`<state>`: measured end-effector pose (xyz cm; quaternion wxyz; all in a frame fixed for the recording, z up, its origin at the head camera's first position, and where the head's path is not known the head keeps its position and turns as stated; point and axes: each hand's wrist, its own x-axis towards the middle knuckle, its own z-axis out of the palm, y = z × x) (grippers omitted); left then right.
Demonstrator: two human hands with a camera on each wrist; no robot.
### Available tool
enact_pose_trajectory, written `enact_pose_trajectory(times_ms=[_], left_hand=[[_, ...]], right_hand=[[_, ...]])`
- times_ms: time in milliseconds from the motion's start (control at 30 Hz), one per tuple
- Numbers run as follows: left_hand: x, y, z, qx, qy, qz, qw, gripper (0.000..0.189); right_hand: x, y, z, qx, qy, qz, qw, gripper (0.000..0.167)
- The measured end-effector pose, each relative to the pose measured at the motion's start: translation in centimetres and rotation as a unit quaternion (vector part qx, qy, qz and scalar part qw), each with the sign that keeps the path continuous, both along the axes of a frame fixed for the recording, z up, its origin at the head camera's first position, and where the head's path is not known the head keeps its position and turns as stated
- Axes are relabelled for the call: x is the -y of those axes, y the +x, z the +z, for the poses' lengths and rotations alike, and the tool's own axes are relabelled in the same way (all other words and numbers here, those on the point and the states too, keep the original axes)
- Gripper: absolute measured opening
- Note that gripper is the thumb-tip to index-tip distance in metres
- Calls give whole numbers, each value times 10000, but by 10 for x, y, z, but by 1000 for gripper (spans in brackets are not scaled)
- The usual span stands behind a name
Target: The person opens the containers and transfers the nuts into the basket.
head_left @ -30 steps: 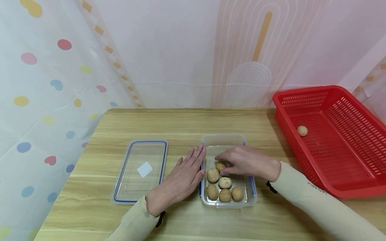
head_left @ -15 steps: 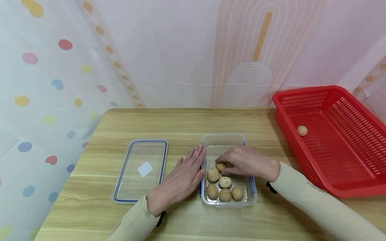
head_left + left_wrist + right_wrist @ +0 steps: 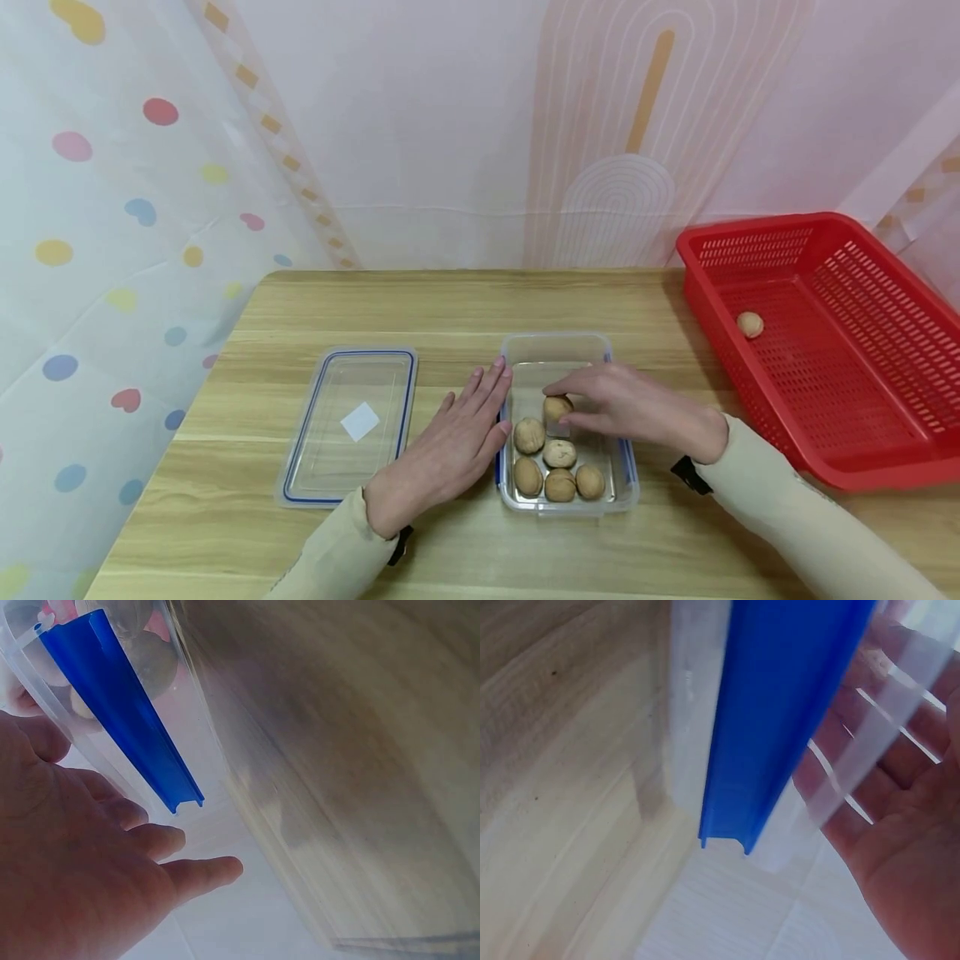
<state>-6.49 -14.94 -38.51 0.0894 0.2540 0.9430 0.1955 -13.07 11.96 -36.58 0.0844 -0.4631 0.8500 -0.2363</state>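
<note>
A clear plastic food container (image 3: 556,343) with blue side clips stands on the table, with several walnuts (image 3: 559,485) in its near half. My right hand (image 3: 622,406) reaches in over the right wall. Its thumb and fingertips pinch one walnut (image 3: 557,407), farther in than the others. My left hand (image 3: 457,437) lies with straight fingers along the container's left wall, fingertips at the rim. In the left wrist view a blue clip (image 3: 124,712) is beside the left fingers. The right wrist view shows another blue clip (image 3: 772,720) in front of the right hand; the pinched walnut is hidden there.
A clear lid (image 3: 348,379) with a blue seal and a white square sticker lies left of the left hand. To the right stands a red perforated basket (image 3: 843,450) with a single walnut (image 3: 750,324) inside. A patterned cloth (image 3: 435,133) hangs behind the table.
The right hand has shifted slightly right, its wrist more than its fingertips. The walnut at its fingers has moved a little right and away. The left hand stays still.
</note>
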Motion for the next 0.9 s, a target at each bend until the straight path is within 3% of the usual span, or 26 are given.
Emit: enact_pose_trajectory(times_ms=[367, 700, 900], left_hand=[[0, 0, -1, -36, -29, 33, 10000, 63], [0, -1, -1, -69, -34, 19, 10000, 63], [0, -1, -2, -91, -45, 28, 9999, 64]], right_hand=[[-13, 13, 9, -563, -818, -235, 9948, 38], [-26, 24, 11, -1200, -1722, -349, 9771, 39], [-37, 31, 17, -1177, -2028, -543, 9706, 39]])
